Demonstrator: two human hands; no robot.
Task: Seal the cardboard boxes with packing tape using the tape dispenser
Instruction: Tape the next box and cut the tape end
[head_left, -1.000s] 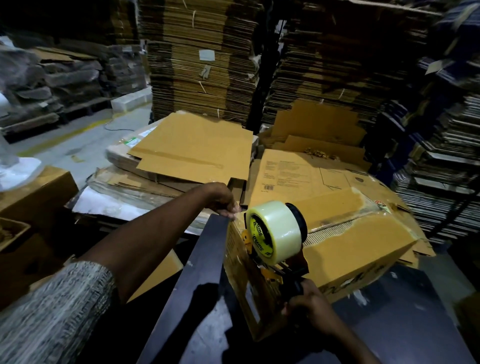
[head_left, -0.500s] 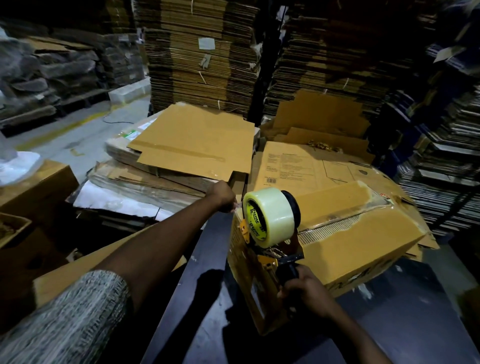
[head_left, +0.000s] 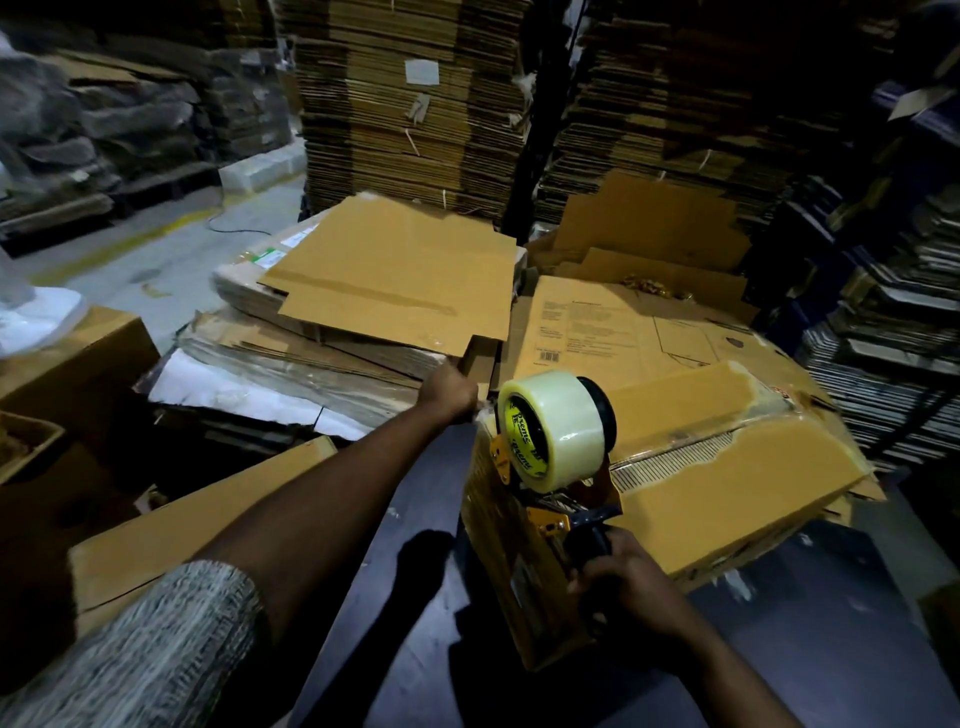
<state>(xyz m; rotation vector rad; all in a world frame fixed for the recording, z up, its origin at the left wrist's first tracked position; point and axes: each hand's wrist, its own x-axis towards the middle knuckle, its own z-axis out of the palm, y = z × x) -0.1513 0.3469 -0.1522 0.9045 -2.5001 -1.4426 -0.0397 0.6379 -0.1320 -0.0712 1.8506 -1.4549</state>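
Two hands at work, one box. Nearest, right hand (head_left: 626, 587) wrapped around the black handle of the tape gun (head_left: 553, 467); the clear roll stands above the fist, the gun's mouth against the near end of the cardboard box (head_left: 727, 493). The box lies on a dark table (head_left: 779, 649), its near corner overhanging toward the body. Left hand (head_left: 451, 391), arm stretched out, curls its fingers over the box's far left corner; likely pinning the tape end there, though the tape itself is too faint to confirm.

Handling, as judged: gun is rigid and light, best held by the handle as now. The box looks soft and tired, with the top skin torn down to the ribbing and the edges crushed; it should flex under pressure, so brace at corners, not mid-panel.

Beyond: flat sheets of cardboard (head_left: 400, 280) heaped behind the box. Farther back, tall tied stacks (head_left: 395, 104) of flattened cartons.
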